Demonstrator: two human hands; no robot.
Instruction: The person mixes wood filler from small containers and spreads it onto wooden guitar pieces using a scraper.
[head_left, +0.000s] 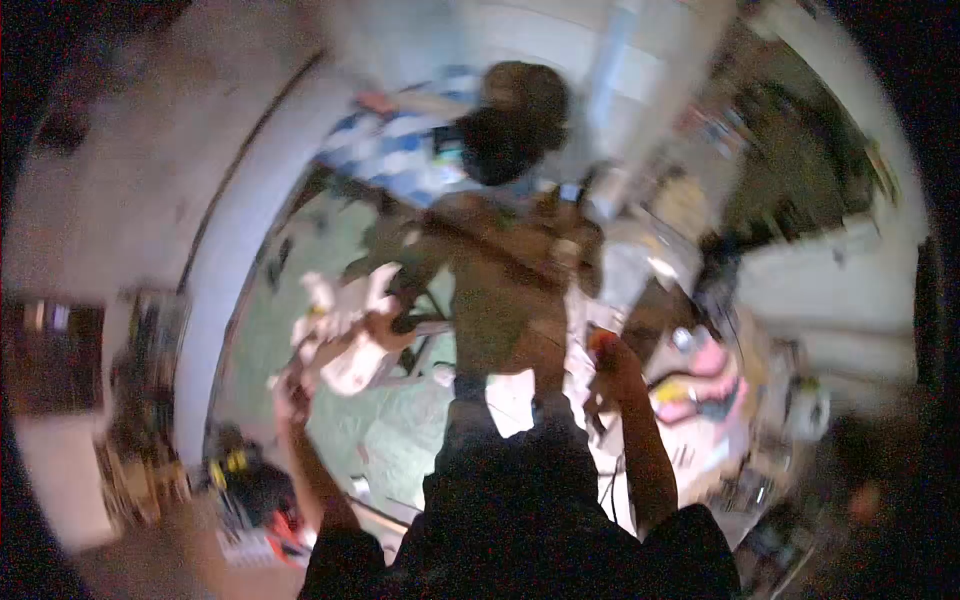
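My left hand [292, 396] is raised at the left, smeared by motion, beside a pale, irregular object [352, 365] with upright prongs. Whether its fingers touch that object I cannot tell. On the right, my right hand [622, 378] is closed around something with an orange-red spot [602, 342] at its top; a darker part shows below the fingers. Its kind is too blurred to name. A dark cord [613, 490] hangs below this hand.
A person [512, 125] with dark hair is ahead, near a blue-and-white patterned cloth [400, 150]. Pink and yellow items [700, 390] lie at the right. Dark and red items [285, 530] sit at lower left. A pale wall edge [215, 270] runs along the left.
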